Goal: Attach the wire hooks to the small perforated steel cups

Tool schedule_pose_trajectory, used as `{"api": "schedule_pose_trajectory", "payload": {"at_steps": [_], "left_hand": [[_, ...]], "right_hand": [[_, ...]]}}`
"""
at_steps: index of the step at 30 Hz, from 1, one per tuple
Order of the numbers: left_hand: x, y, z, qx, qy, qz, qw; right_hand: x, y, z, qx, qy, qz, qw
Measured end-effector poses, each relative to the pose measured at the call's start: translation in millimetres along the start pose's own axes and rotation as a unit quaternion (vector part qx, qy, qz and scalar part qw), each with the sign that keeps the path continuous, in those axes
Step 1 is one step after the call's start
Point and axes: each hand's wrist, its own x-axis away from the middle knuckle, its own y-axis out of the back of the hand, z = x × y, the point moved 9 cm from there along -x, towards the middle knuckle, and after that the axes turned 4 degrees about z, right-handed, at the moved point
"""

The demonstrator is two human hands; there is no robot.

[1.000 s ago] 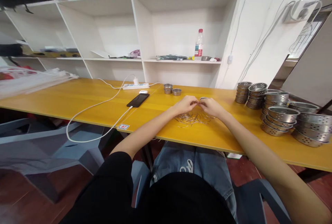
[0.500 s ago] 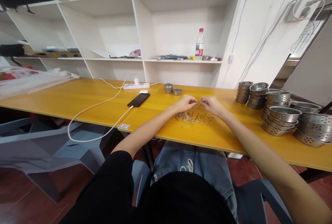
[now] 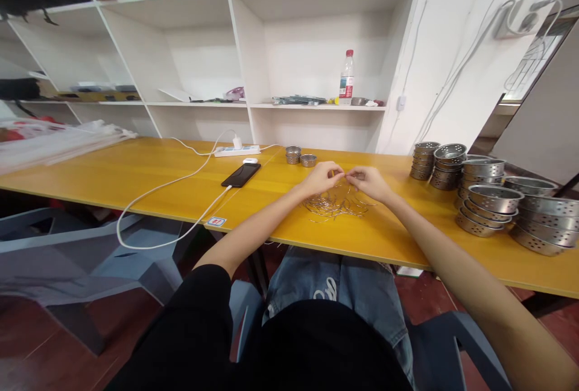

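Both hands meet over the yellow table, above a loose pile of thin, curved metal wires (image 3: 332, 205). My left hand (image 3: 324, 178) is closed in a pinch, thumb against fingers. My right hand (image 3: 368, 183) is pinched as well, its fingertips almost touching those of the left. Whatever the fingertips hold is too small to make out; a few fine wires show just beneath them. Behind my left hand stand small round metal cups, a stacked pair (image 3: 293, 154) and a single cup (image 3: 308, 160).
Stacks of perforated metal bowls (image 3: 495, 198) crowd the table's right side. On the left lie a phone (image 3: 241, 175) with a white charging cable (image 3: 156, 184) and a power strip (image 3: 237, 151). White shelving (image 3: 316, 106) with a bottle (image 3: 346, 80) rises behind the table (image 3: 172, 198).
My hands have come closer together, so their fingertips nearly meet. A small shiny piece seen behind my right fingers earlier no longer shows.
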Motion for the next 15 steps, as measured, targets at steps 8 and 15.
{"api": "schedule_pose_trajectory", "payload": {"at_steps": [8, 15], "left_hand": [[-4.0, 0.1, 9.4, 0.107, 0.033, -0.025, 0.993], [0.5, 3.5, 3.3, 0.062, 0.019, -0.045, 0.997]], "right_hand": [[3.8, -1.0, 2.9, -0.190, -0.046, 0.029, 0.980], [-1.5, 22.5, -3.9, -0.060, -0.006, -0.047, 0.997]]}}
